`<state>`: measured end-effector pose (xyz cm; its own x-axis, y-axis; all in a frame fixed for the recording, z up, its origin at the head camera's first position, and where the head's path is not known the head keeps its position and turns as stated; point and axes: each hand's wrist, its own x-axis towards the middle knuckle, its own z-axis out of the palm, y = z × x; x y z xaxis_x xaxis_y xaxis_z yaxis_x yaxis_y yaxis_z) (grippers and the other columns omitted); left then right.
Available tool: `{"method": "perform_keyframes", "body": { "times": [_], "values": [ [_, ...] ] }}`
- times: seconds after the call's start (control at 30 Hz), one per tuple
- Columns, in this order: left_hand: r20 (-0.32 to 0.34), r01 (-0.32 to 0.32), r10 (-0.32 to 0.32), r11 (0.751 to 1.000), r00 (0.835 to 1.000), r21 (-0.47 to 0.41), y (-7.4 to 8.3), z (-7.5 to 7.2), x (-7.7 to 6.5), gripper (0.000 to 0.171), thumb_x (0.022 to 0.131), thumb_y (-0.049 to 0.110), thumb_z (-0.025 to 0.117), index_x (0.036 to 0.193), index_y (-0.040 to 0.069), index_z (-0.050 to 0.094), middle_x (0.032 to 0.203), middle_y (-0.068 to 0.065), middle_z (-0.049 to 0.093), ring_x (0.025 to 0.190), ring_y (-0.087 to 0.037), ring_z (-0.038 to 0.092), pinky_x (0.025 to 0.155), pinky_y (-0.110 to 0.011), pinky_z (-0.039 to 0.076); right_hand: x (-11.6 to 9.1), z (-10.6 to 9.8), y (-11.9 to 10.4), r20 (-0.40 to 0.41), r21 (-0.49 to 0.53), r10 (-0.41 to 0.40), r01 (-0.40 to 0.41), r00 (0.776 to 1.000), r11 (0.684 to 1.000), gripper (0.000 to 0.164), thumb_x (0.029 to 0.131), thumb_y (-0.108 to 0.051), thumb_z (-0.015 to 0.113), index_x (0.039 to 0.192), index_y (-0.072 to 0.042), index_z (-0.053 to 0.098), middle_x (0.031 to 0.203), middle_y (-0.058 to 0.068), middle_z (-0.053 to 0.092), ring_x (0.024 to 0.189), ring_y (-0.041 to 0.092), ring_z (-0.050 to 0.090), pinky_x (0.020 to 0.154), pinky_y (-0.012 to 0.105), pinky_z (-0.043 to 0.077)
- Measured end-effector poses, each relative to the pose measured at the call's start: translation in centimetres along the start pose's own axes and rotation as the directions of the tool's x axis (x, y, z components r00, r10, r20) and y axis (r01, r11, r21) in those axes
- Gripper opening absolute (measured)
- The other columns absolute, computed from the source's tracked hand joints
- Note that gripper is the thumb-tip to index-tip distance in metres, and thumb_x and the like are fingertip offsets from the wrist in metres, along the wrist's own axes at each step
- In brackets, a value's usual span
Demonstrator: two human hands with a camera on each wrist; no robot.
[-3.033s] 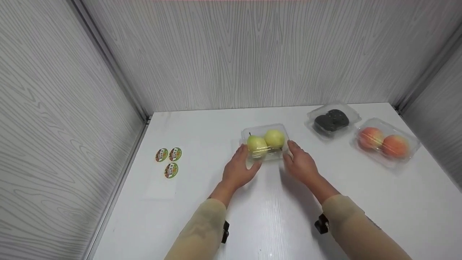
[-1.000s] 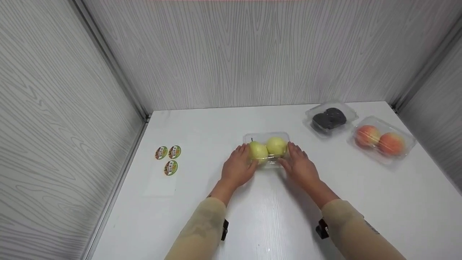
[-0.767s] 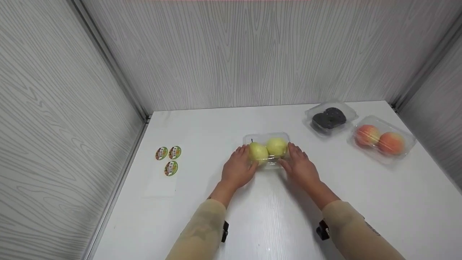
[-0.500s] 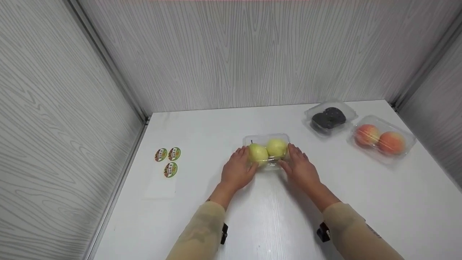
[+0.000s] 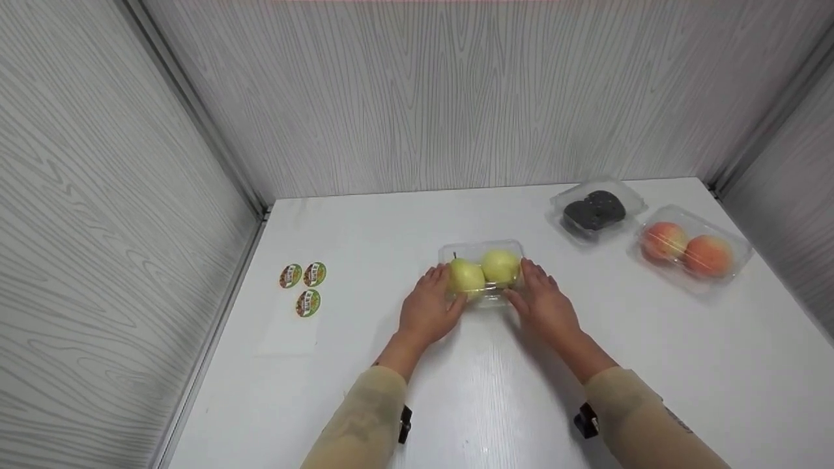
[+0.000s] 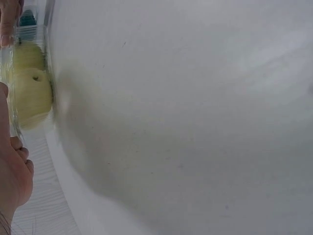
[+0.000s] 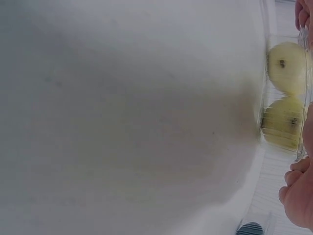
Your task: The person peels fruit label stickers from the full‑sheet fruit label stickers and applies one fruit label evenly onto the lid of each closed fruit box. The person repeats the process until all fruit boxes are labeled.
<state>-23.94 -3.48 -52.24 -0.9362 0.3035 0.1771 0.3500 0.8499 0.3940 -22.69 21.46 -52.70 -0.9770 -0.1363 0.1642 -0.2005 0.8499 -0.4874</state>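
Observation:
At the middle of the white table sits a clear plastic fruit box (image 5: 485, 246) with two yellow-green pears (image 5: 500, 266) inside. My left hand (image 5: 427, 306) holds its left side, thumb at the near edge. Its right side is held by my right hand (image 5: 547, 303), with that thumb at the near edge too. Both wrist views show the pears (image 6: 32, 95) through the clear wall, with fingertips (image 7: 292, 177) at the box's end. Parts of the box's sides are hidden by the hands.
Three round printed stickers (image 5: 307, 303) lie on the left, by a faint pale sheet (image 5: 287, 335). At the back right stands a clear box (image 5: 627, 190) with dark rounded items; another clear box (image 5: 677, 215) beside it holds two red-yellow fruits. Grey wood-grain panels (image 5: 417, 98) enclose the table.
Since three seconds ago the box of pears has come slightly nearer, and both thumbs have moved onto its near edge. Over the last second the hands and box stay almost still.

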Motion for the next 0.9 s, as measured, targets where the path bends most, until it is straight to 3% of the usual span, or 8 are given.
{"method": "perform_keyframes", "body": {
  "times": [0.17, 0.53, 0.73, 0.9],
  "values": [
    [0.009, 0.024, -0.024, 1.000, 1.000, -0.008, 0.1, -0.1, -0.3, 0.069, 0.108, 0.044, 0.053, 0.160, 0.000, 0.043, 0.162, -0.017, 0.046, 0.152, -0.032, 0.041, 0.123, -0.043, 0.034, -0.2, 0.1, -0.1, 0.000, -0.005, -0.023, 0.023, 1.000, 1.000, 0.076, 0.108, -0.035, 0.063, 0.161, 0.009, 0.031, 0.163, 0.030, 0.037, 0.153, 0.045, 0.033, 0.124, 0.058, 0.026],
    [-0.003, 0.048, -0.048, 0.998, 0.999, -0.045, 0.3, -0.3, -0.6, 0.068, 0.107, 0.042, 0.055, 0.161, 0.003, 0.042, 0.163, -0.016, 0.046, 0.152, -0.032, 0.041, 0.122, -0.044, 0.035, -0.2, -0.2, -0.5, -0.008, -0.034, -0.025, 0.025, 1.000, 0.999, 0.078, 0.106, -0.038, 0.065, 0.161, 0.008, 0.033, 0.163, 0.030, 0.039, 0.151, 0.049, 0.036, 0.115, 0.065, 0.037],
    [0.012, 0.065, -0.065, 0.993, 0.998, -0.098, 0.2, -0.7, -0.6, 0.073, 0.107, 0.044, 0.056, 0.164, 0.004, 0.036, 0.166, -0.017, 0.041, 0.155, -0.032, 0.036, 0.124, -0.043, 0.032, -0.2, -0.8, -0.4, -0.007, 0.018, -0.014, 0.014, 1.000, 1.000, 0.082, 0.107, -0.041, 0.063, 0.164, 0.006, 0.027, 0.168, 0.027, 0.030, 0.156, 0.045, 0.027, 0.123, 0.061, 0.026],
    [0.004, 0.135, -0.136, 0.982, 0.991, -0.130, -0.9, -2.6, -0.7, 0.075, 0.107, 0.048, 0.055, 0.165, 0.005, 0.034, 0.169, -0.014, 0.037, 0.157, -0.031, 0.033, 0.125, -0.043, 0.029, -0.1, -1.2, -1.0, -0.033, 0.052, -0.026, 0.028, 0.999, 0.998, 0.082, 0.107, -0.039, 0.063, 0.164, 0.006, 0.027, 0.169, 0.027, 0.027, 0.158, 0.043, 0.024, 0.128, 0.055, 0.017]
  ]
}}
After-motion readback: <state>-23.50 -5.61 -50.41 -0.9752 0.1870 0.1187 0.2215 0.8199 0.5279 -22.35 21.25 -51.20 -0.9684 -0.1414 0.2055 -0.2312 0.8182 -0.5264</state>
